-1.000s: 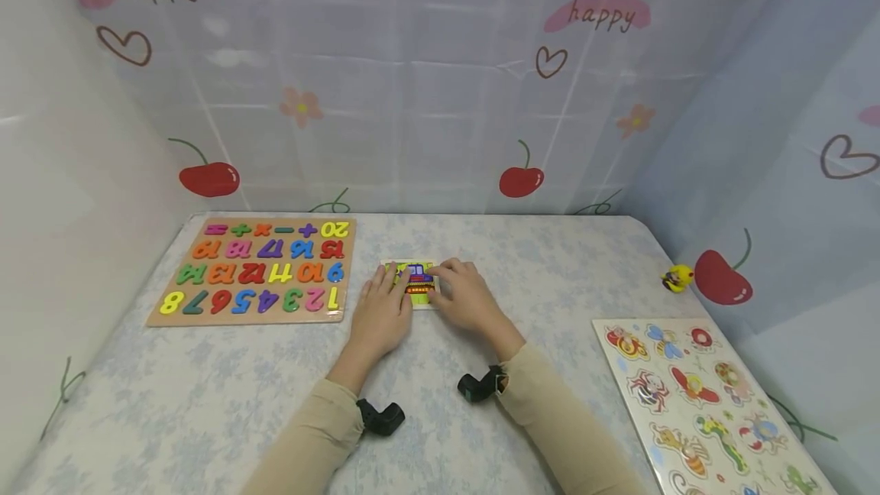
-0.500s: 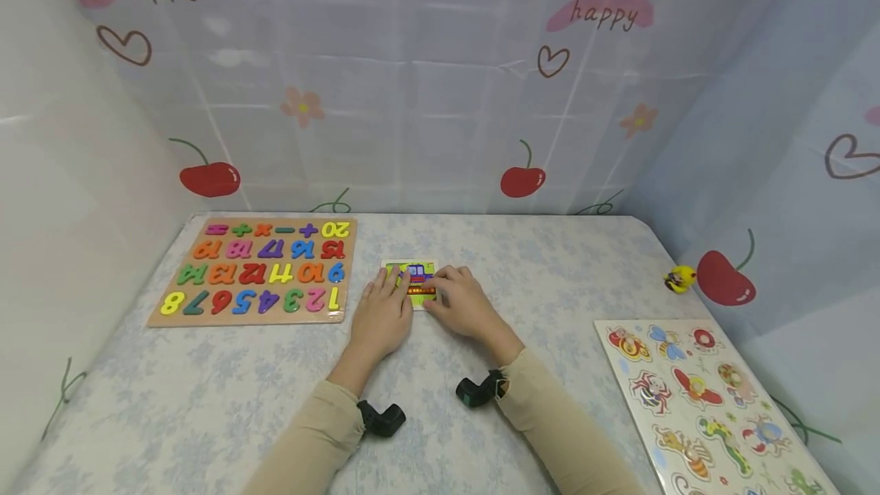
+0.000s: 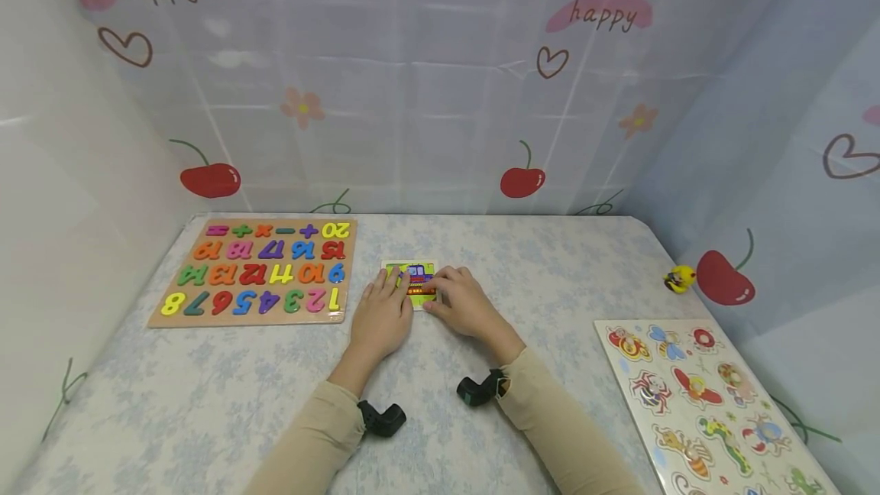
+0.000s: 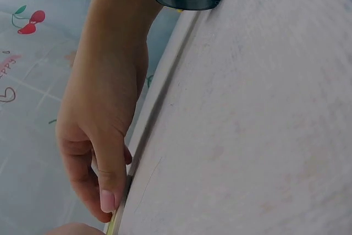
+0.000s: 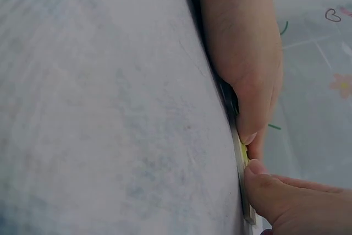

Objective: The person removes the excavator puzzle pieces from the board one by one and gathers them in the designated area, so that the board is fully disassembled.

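A small picture puzzle [image 3: 422,272] with a purple and red vehicle on a yellow-green ground lies at the table's middle. My left hand [image 3: 380,313] rests on its left part, fingers fairly straight and covering that side. From the right my right hand [image 3: 470,302] reaches its edge, fingers bent, thumb and index finger pinching at the lower right. The left wrist view shows this right hand [image 4: 107,114] from the side, thumb low on the thin board. In the right wrist view the left hand [image 5: 245,53] and right hand [image 5: 300,202] meet at the puzzle's edge [image 5: 248,207]. Hidden fingertips leave the exact contact unclear.
A number board [image 3: 250,273] with coloured digits lies at the left. At the right is an insect picture board [image 3: 708,403], with a small yellow and black toy [image 3: 680,279] behind it by the table's edge. Printed curtains [image 3: 440,98] stand behind the table.
Since a second ago my right thumb has slid slightly left and down along the puzzle's lower right. The left hand stays in place. Nothing differs visibly over the last half second.
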`<state>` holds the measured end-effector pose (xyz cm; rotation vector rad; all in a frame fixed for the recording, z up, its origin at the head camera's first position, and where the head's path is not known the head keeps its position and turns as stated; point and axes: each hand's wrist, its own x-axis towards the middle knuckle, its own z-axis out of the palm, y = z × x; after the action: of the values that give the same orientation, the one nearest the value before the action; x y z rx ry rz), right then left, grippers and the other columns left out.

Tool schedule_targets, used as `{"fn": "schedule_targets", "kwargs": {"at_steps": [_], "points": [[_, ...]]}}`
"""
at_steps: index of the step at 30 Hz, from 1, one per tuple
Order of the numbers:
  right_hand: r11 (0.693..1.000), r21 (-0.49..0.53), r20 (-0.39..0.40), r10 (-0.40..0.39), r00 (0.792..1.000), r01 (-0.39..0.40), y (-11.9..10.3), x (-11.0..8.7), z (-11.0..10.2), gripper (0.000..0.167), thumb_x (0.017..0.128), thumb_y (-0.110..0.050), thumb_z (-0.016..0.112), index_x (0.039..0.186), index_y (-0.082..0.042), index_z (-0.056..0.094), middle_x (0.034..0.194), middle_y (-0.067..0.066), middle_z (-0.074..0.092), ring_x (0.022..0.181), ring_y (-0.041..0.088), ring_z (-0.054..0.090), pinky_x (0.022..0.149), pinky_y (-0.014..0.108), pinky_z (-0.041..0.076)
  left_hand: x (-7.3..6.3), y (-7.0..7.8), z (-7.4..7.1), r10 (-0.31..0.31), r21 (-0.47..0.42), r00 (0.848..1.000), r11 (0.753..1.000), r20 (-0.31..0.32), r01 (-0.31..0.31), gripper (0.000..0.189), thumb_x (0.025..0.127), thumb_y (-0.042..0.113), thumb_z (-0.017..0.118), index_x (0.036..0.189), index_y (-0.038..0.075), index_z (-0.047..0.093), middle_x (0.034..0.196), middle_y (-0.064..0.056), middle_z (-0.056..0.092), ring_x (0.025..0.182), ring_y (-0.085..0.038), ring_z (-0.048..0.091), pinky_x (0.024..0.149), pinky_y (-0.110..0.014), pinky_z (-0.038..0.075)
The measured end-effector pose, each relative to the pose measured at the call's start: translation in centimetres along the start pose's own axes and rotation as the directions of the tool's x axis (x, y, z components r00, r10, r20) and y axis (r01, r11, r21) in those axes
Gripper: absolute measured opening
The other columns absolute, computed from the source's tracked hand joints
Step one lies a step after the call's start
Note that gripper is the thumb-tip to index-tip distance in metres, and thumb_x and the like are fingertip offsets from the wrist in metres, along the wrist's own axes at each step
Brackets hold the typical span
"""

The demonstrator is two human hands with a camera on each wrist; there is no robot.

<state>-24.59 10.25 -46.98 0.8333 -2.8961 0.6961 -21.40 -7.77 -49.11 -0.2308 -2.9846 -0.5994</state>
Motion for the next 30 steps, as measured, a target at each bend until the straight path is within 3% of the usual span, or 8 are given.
{"fn": "schedule_targets", "kwargs": {"at_steps": [4, 16, 30], "points": [[1.0, 0.01, 0.004, -0.012, 1.0, 0.012, 0.1, 0.0, 0.0, 0.029, 0.093, -0.032, 0.069, 0.118, -0.018, 0.07, 0.121, 0.002, 0.062, 0.11, 0.023, 0.051, 0.094, 0.042, 0.046, 0.0, -0.1, 0.1, -0.008, -0.002, 1.0, 1.0, 0.009, 0.008, 0.053, 0.105, 0.035, 0.031, 0.155, 0.017, 0.034, 0.164, -0.003, 0.026, 0.155, -0.028, 0.015, 0.127, -0.048, 0.013], [1.0, 0.0, 0.034, -0.012, 0.999, 0.012, 0.4, 0.2, -0.1, 0.044, 0.093, -0.036, 0.068, 0.132, -0.015, 0.062, 0.126, 0.005, 0.058, 0.114, 0.024, 0.051, 0.098, 0.043, 0.046, 0.2, -0.3, 0.2, -0.011, -0.023, 1.0, 1.0, 0.019, 0.011, 0.054, 0.105, 0.036, 0.031, 0.155, 0.017, 0.033, 0.165, -0.003, 0.024, 0.155, -0.027, 0.014, 0.127, -0.048, 0.013], [0.999, 0.035, 0.146, 0.036, 0.989, -0.042, 0.5, 1.5, -0.5, 0.031, 0.093, -0.033, 0.069, 0.117, -0.015, 0.062, 0.12, 0.004, 0.053, 0.11, 0.023, 0.045, 0.094, 0.041, 0.041, 0.1, -0.2, 0.1, -0.012, -0.021, 1.0, 1.0, 0.011, 0.013, 0.053, 0.105, 0.036, 0.032, 0.155, 0.016, 0.034, 0.164, -0.004, 0.025, 0.155, -0.028, 0.015, 0.127, -0.05, 0.015]]}}
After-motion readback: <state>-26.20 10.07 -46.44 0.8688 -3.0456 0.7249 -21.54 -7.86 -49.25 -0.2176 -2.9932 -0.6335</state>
